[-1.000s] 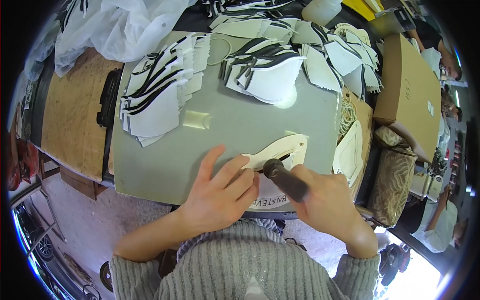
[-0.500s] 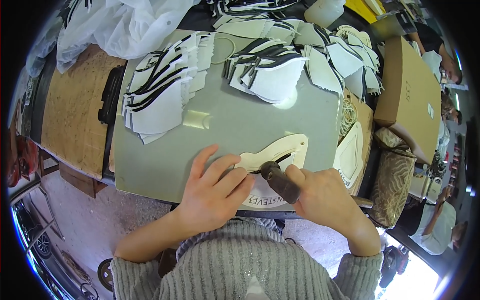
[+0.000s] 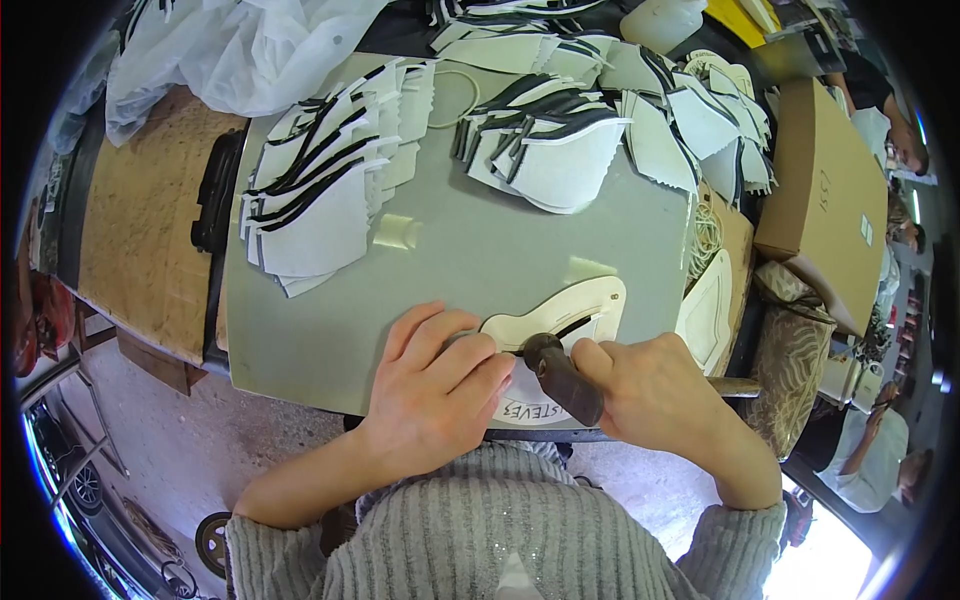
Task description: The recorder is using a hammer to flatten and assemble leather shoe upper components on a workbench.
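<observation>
The step in hand seems to be tapping a narrow black strip [image 3: 573,327] flat along the curved inner edge of a flat, cream-coloured, curved template [image 3: 553,301]; this template lies at the near edge of the smooth grey-green worktop [image 3: 320,345], between the hands. The right hand [image 3: 655,390] is closed around a dark metal-headed hammer with a wooden handle [image 3: 572,385], its head over the strip; the left hand [image 3: 425,390] lies bent-fingered by the template's left end, though whether it pinches anything I cannot tell. The next move likely calls for short, light blows, fingertips kept clear; compared with half a second ago, the left fingers are more curled and the handle's free end points further from the body.
</observation>
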`<act>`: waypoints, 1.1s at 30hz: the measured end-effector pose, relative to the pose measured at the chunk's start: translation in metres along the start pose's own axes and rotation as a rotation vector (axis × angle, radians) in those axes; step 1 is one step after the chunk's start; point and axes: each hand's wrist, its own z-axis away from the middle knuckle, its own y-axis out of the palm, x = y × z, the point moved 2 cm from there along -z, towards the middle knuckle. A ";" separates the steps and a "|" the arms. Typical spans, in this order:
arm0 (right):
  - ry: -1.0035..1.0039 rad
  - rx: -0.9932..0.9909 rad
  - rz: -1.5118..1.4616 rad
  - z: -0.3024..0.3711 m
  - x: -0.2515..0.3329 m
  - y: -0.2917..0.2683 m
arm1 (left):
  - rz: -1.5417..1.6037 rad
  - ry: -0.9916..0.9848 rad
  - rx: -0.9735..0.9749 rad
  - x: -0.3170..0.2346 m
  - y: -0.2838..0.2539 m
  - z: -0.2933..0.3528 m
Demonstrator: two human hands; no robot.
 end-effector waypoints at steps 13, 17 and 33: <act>0.081 -0.061 -0.008 -0.004 0.016 0.010 | 0.139 -0.031 -0.029 0.006 -0.001 0.001; 0.119 -0.097 -0.027 -0.007 0.024 0.010 | 0.153 -0.057 -0.060 0.006 0.000 0.002; 0.117 -0.316 -0.080 -0.002 0.030 0.001 | 0.198 -0.114 -0.093 0.011 0.003 0.012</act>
